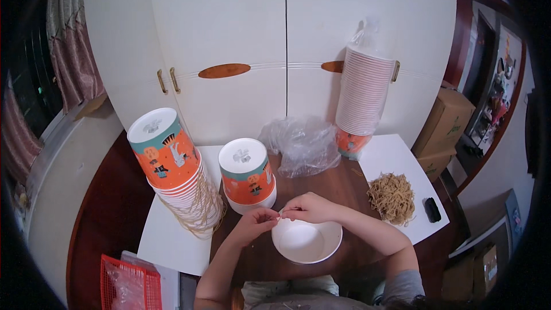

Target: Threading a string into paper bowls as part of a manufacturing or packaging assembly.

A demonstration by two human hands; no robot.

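Observation:
A white paper bucket (310, 244) is tilted at the table's near edge, its open mouth toward me. My left hand (257, 225) and my right hand (310, 209) meet at its upper left rim, fingers pinched close together. The right fingers grip the rim; what the left fingertips hold is too small to make out. Just beyond stands an upside-down paper bucket (248, 181) printed orange and teal. To its left rises a taller stack of upturned paper buckets (166, 152), with tan cords (205, 209) draped down its side. A heap of tan cords (392, 198) lies on the right.
Crumpled clear plastic (304, 146) lies at the table's back. Behind it, on the right, stands a tall wrapped stack of paper buckets (363, 92). A small black object (431, 209) sits near the right edge. White cabinet doors (229, 17) rise behind; a red basket (135, 287) is at lower left.

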